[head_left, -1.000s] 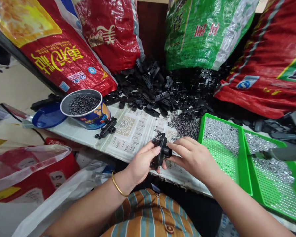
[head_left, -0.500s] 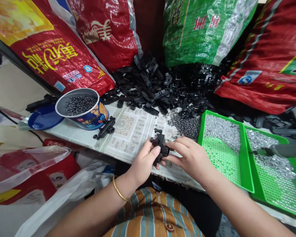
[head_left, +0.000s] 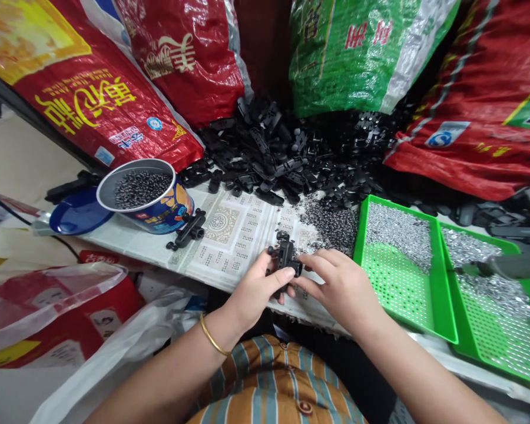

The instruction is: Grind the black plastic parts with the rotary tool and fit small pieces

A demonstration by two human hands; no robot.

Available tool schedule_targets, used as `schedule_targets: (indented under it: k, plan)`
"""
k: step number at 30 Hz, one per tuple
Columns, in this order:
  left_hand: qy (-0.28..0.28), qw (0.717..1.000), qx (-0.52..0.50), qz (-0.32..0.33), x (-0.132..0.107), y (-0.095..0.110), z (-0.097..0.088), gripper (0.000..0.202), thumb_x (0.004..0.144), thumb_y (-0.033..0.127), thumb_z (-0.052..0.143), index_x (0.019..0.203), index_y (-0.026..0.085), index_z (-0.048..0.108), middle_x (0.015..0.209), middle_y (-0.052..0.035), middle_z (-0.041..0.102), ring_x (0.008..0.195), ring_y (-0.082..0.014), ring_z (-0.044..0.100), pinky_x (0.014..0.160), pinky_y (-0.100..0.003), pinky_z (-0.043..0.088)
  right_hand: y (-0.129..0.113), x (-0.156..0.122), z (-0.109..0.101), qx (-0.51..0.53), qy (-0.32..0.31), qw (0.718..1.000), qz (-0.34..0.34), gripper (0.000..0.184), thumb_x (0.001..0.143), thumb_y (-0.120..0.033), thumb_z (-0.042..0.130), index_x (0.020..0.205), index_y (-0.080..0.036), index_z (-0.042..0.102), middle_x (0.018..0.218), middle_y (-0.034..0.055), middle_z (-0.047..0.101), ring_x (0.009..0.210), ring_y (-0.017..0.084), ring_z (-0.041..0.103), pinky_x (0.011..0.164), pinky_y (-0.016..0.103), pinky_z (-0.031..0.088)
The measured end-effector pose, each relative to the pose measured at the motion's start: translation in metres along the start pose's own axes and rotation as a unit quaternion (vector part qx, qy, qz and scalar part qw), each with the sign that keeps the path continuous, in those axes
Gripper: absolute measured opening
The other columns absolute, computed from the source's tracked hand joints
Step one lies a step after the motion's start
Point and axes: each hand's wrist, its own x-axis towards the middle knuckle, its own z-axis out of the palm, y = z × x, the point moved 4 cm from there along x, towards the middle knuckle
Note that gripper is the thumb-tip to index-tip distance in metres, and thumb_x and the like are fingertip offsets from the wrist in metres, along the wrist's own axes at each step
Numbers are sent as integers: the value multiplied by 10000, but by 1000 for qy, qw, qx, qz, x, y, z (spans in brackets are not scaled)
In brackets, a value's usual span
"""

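My left hand (head_left: 260, 287) is wrapped round a black plastic assembly (head_left: 285, 254), its thumb pressed over the lower part. From the right, my right hand (head_left: 335, 281) pinches at the side of the same piece with thumb and forefinger; whether a small part sits between those fingertips is hidden. Both hands are just above the front of the patterned tabletop (head_left: 229, 259). A similar black assembly (head_left: 188, 229) lies to the left, beside a blue tub (head_left: 159, 219) of small dark screws.
Two green perforated trays (head_left: 444, 282) with silvery bits stand at the right, a grey tool (head_left: 503, 267) reaching over one. Behind the hands lie loose dark screws (head_left: 335, 225) and a heap of black parts (head_left: 265, 153). Red sacks (head_left: 189, 76) and a green sack (head_left: 362, 70) line the back.
The black assembly has turned slightly in my left hand, and its top end is closer to the hand. My left thumb lies lower across it. The right fingers stay at its side.
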Motion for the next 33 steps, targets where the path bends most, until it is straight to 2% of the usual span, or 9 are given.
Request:
schedule_targets:
  k: [3,7,11,17,21,26,33]
  plan:
    - [-1,1000,24,3,0,-2,0,260,773,287,598,959,165,463,754,10,533,618,-99,529,504,-219,394,0,1,-1,4,-8,1000,-13,257,789,-359,601,859,-117,647,716,72,637,673,198,581,616,308,477]
    - [6,1000,27,3,0,-4,1,265,758,284,613,932,160,457,713,18,531,588,-86,514,480,-206,377,3,1,1,34,-19,999,7,248,780,-373,611,823,-131,646,682,59,631,658,175,588,598,277,472]
    - [22,999,-1,-25,0,-7,2,260,743,268,616,914,160,453,679,25,526,545,-74,496,446,-188,350,1,0,2,30,-14,999,22,286,793,-408,581,814,-130,645,684,66,632,652,184,590,592,290,479]
    - [31,994,-80,-62,1,-9,0,247,756,291,582,924,165,452,661,25,512,514,-76,489,405,-173,303,-4,0,5,88,-20,995,36,322,796,-335,598,1045,-131,605,878,95,626,819,198,591,714,327,509]
    - [18,996,-70,-49,1,-5,1,257,749,289,592,938,160,473,674,17,516,531,-79,497,413,-171,303,-4,-2,4,124,27,992,29,257,805,-234,592,1050,-157,599,868,78,624,820,181,591,706,317,513]
    - [25,996,-83,-36,-1,-2,6,172,795,304,496,903,171,494,662,9,533,557,-109,526,425,-193,327,0,-5,4,155,37,983,88,211,779,-269,628,969,-178,634,757,41,607,690,155,589,597,288,507]
    - [46,996,-69,-31,-1,-4,6,148,813,286,469,908,174,489,644,12,542,541,-109,522,427,-196,325,-1,-10,5,184,54,969,157,183,756,-299,652,890,-176,626,730,28,586,679,151,578,599,277,487]
